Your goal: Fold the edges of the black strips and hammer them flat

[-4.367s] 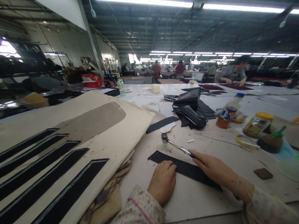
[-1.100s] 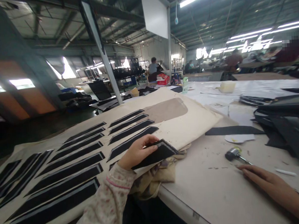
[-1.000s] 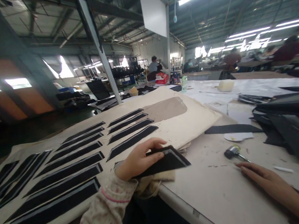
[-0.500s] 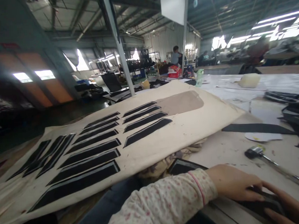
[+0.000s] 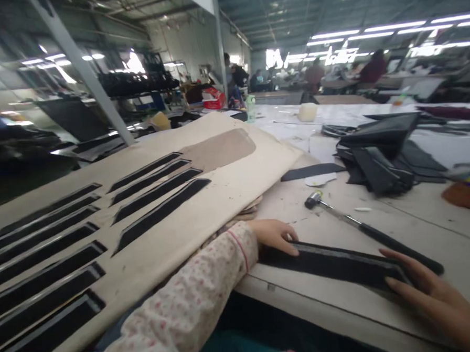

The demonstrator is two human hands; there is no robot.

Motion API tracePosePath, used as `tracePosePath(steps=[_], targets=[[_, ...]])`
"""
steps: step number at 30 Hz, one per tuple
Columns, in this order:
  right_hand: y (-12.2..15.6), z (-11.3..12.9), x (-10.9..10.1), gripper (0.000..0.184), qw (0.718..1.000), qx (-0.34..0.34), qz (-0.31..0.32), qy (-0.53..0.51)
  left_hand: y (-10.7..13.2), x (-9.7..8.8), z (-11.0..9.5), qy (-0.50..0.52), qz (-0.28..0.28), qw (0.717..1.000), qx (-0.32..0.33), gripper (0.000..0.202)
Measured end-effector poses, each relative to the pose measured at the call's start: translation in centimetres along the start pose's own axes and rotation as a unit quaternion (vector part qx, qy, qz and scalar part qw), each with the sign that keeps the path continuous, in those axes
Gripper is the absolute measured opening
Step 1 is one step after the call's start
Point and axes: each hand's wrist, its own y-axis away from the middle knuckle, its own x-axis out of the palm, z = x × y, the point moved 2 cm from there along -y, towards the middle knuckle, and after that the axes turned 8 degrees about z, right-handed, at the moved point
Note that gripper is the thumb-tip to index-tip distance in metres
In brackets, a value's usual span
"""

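A long black strip (image 5: pixel 338 265) with a grey line along its edge lies on the pale table in front of me; its material looks like fabric or leather. My left hand (image 5: pixel 275 236) grips its left end, thumb on top and fingers curled at the far edge. At the other end, my right hand (image 5: pixel 425 287) has thumb and fingers closed about the strip's angled tip. Just beyond the strip rests a hammer (image 5: pixel 349 220) with a metal head and dark handle. Several similar black strips (image 5: pixel 162 214) lie in rows on a cream board (image 5: pixel 228 189) to my left.
Folded dark pieces (image 5: pixel 380 163) are piled at the right. A flat dark strip (image 5: pixel 313 171) and a white piece (image 5: pixel 321 179) lie past the board's edge. A yellowish block (image 5: pixel 307 112) and a green bottle (image 5: pixel 251 108) stand farther back. A metal post (image 5: pixel 82 68) rises behind the board.
My view has swung right. My hands, earlier close together over a black piece at the lower right, are now apart at the two ends of the strip.
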Motion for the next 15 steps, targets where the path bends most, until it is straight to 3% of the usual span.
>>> tracePosePath(steps=[4, 9, 12, 15], targets=[[2.4, -1.6, -1.3, 0.072, 0.997, 0.054, -0.043, -0.024, 0.3, -0.6, 1.7, 0.083, -0.019, 0.996, 0.017, 0.054], [4.9, -4.0, -1.3, 0.078, 0.993, 0.105, -0.055, -0.021, -0.7, 0.2, 1.6, 0.155, -0.073, 0.983, 0.064, 0.066], [7.4, -4.3, 0.0, 0.078, 0.995, 0.084, -0.012, -0.057, -1.4, 0.5, 0.9, 0.143, -0.132, 0.979, 0.062, 0.064], [9.5, -3.5, 0.9, 0.070, 0.986, 0.028, 0.101, -0.130, -2.1, 0.5, 0.5, 0.119, -0.174, 0.976, 0.058, 0.064]])
